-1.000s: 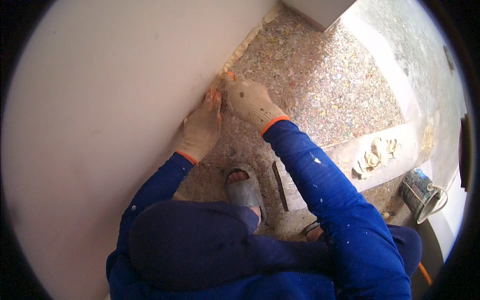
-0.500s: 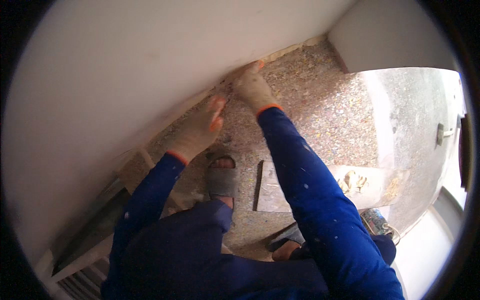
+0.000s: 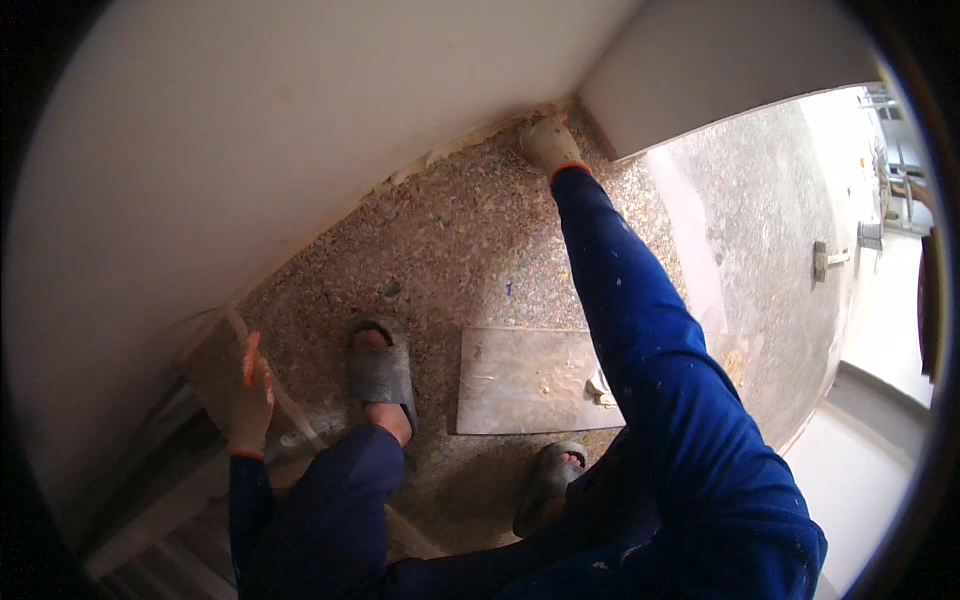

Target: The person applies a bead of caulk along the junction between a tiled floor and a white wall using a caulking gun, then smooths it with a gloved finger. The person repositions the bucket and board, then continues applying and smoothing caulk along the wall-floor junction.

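My right hand (image 3: 550, 145), in a pale work glove with an orange cuff, reaches down to the foot of the white wall (image 3: 330, 110), close to the inner corner. Its fingers are turned away, so what they hold, if anything, is hidden. A rough cream strip of filler (image 3: 430, 163) runs along the joint of wall and speckled floor (image 3: 450, 240). At the lower left my left hand (image 3: 252, 400), in the same kind of glove with orange fingertips, is off the wall with fingers stretched out and nothing visible in them.
A flat board (image 3: 520, 380) with a lump of putty (image 3: 600, 388) lies right of my sandalled left foot (image 3: 380, 370). A handled trowel (image 3: 822, 260) is on the floor at the right. A white panel (image 3: 720, 75) juts out at the corner. Dark slatted framing (image 3: 150, 520) lies lower left.
My right hand has moved right along the wall base to near the corner. My left hand has drawn back to the lower left, away from the right one. The view has shifted too.
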The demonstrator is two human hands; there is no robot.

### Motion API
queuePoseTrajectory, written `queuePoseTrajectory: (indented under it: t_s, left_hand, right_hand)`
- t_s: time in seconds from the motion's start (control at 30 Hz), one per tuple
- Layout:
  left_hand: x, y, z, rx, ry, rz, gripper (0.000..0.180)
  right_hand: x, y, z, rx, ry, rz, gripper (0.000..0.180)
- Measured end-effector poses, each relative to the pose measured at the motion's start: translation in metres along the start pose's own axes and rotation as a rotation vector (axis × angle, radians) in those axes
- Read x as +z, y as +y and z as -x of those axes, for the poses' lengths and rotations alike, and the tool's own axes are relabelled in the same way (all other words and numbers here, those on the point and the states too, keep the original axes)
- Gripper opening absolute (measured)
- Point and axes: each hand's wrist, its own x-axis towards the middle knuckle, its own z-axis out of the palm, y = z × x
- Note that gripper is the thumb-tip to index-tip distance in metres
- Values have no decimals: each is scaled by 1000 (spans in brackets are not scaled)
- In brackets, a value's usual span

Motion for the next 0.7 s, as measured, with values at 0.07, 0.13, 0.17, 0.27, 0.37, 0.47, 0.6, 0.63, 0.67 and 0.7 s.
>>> queuePoseTrajectory:
  t_s: [0.07, 0.13, 0.17, 0.27, 0.37, 0.47, 0.6, 0.63, 0.67, 0.7]
  left_hand:
    - [-11, -26, 6, -18, -30, 81, 54]
    - [-16, -41, 7, -21, -26, 180, 54]
    - [-16, -43, 7, -23, -16, 233, 54]
    - [-11, -33, 8, 48, 18, 66, 55]
    - [-6, -15, 12, 106, -3, 49, 56]
    - [-3, -11, 14, -30, -48, 84, 56]
    - [-2, -24, 14, -104, -66, 75, 56]
    - [-2, -27, 14, -85, -69, 109, 56]
    - [-3, -28, 14, -65, -74, 142, 55]
    - [-3, -30, 15, -41, -79, 180, 55]
  right_hand:
    - [6, -5, -12, 40, -79, -182, 68]
    - [8, -19, -14, 181, -88, -276, 70]
    - [6, -27, -11, 292, -56, -286, 69]
    - [-12, -43, 6, 330, -189, -358, 61]
    - [-39, -42, 21, -178, -393, 26, 55]
    - [-46, -43, 23, -370, -295, 669, 53]
    - [-23, -57, 4, -366, -276, 412, 52]
    - [-15, -64, -2, -285, -227, 263, 52]
    - [-10, -64, -5, -209, -295, 210, 51]
    - [-4, -66, -6, -226, -234, 214, 50]
